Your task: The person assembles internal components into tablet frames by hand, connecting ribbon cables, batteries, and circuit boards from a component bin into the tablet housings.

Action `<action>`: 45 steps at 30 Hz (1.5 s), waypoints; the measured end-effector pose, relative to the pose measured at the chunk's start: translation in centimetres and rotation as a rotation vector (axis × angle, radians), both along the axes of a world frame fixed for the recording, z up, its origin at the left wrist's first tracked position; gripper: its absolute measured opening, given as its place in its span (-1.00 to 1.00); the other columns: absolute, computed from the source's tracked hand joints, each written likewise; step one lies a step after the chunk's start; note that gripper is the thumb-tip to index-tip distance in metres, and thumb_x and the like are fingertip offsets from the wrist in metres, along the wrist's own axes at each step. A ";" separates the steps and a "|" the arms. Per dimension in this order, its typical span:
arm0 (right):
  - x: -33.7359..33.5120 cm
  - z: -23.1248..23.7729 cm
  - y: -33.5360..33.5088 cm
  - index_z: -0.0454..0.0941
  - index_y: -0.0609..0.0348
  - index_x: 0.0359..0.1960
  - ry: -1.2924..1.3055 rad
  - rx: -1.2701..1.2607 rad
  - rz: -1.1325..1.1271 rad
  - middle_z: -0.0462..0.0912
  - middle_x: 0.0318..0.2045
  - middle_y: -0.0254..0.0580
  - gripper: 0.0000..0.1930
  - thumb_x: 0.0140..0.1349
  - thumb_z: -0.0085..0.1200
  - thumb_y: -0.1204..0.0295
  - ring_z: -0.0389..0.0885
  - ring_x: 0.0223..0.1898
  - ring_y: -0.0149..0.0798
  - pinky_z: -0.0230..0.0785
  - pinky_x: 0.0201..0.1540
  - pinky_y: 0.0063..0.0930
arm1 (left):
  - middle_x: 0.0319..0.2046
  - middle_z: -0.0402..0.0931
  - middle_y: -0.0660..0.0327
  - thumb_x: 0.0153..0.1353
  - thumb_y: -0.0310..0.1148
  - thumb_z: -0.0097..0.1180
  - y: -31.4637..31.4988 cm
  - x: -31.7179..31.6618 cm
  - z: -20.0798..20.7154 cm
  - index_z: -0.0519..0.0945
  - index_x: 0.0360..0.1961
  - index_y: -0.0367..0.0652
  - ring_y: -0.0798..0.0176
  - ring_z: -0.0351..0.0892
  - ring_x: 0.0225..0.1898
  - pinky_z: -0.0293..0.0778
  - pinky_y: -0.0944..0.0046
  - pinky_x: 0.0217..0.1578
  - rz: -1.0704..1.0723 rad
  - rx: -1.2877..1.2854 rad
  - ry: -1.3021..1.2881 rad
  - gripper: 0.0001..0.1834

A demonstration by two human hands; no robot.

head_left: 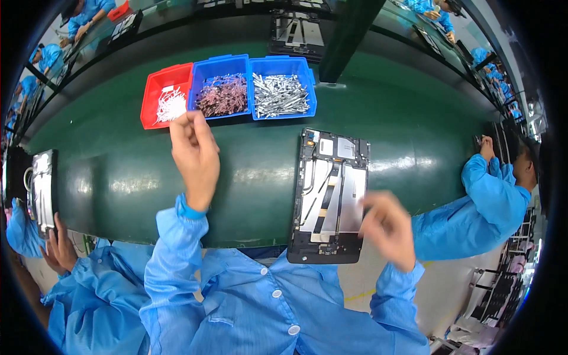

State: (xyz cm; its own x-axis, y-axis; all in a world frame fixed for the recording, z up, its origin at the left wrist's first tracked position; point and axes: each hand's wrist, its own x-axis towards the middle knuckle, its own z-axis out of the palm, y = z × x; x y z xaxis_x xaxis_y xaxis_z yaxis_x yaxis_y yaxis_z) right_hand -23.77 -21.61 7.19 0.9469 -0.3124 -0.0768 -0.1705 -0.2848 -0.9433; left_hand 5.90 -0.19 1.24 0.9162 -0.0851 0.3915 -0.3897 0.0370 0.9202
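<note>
Blue button-front work smock point(260, 307) fills the lower edge, and both sleeved forearms rise from it. Just past it, at the near edge of the glossy dark green bench top point(414, 118), lies an opened flat black tablet chassis point(329, 195), long side pointing away; its inside shows pale metal plates, dark ribbon strips running lengthwise and small boards at the far and near ends.

Beside its near right corner hovers the right hand point(387, 228), blurred, fingers loosely curled; whether they pinch anything cannot be told. Farther out, the left hand point(194, 155) is raised over the bench, fingertips drawn together at the front rims of the bins; anything pinched there is too small to make out.

Three open plastic bins stand side by side across the bench: a red bin point(166, 94) with white slivers, a blue middle bin point(220, 87) with dark brownish pieces, and a blue right bin point(281, 87) with silvery metal strips.

Another device frame point(42, 189) lies at the left edge, under the hands of a neighbouring person in blue. More blue-clad workers sit to the right and along benches further back.
</note>
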 end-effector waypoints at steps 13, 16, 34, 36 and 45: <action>11.8 -1.5 -2.0 0.60 -0.05 0.11 0.171 -0.761 -0.009 0.53 -0.01 0.08 -0.59 0.36 0.07 0.04 0.68 -0.19 0.12 0.54 -0.10 -0.15 | 0.26 0.34 -0.31 0.46 -0.35 -0.02 -1.8 -12.8 -3.3 0.43 -0.06 -0.28 -0.06 0.43 0.27 0.30 0.11 0.23 -0.540 -0.006 0.379 -0.80; 11.4 -1.6 0.2 0.61 -0.02 0.08 0.128 -0.703 0.018 0.53 -0.04 0.10 -0.61 0.34 0.10 0.08 0.69 -0.25 0.13 0.55 -0.16 -0.11 | 0.31 0.27 -0.33 0.46 -0.36 -0.04 -0.1 -14.2 -2.9 0.44 -0.07 -0.26 -0.12 0.34 0.31 0.20 0.06 0.29 -0.439 0.032 0.355 -0.82; 12.1 -0.5 5.9 0.61 0.22 0.01 -0.230 -0.461 0.068 0.62 -0.11 -0.02 -0.62 0.17 0.33 0.36 0.68 -0.22 -0.02 0.55 -0.23 -0.31 | 0.02 0.46 0.06 0.43 -0.48 0.03 5.3 -10.3 -1.6 0.47 -0.10 -0.28 0.30 0.45 0.00 0.38 0.31 0.06 -0.371 0.029 0.223 -0.89; 12.4 -1.0 6.6 0.61 0.23 0.01 -0.243 -0.317 0.189 0.62 -0.11 -0.04 -0.61 0.18 0.33 0.34 0.69 -0.31 -0.14 0.53 -0.32 -0.37 | 0.00 0.47 0.07 0.41 -0.50 0.05 5.3 -10.1 -1.4 0.47 -0.10 -0.28 0.31 0.45 -0.01 0.38 0.32 0.04 -0.437 -0.002 0.231 -0.90; 12.6 -3.0 8.7 0.68 0.24 -0.15 -0.315 -0.114 0.245 0.62 -0.38 -0.29 -0.76 0.12 0.34 0.56 0.35 -0.66 -0.60 0.20 -0.60 -0.62 | -0.24 0.54 0.13 0.30 -0.54 0.20 5.2 -9.9 -0.7 0.53 -0.22 -0.24 0.28 0.54 -0.24 0.45 0.37 -0.17 -0.424 0.066 0.113 -0.91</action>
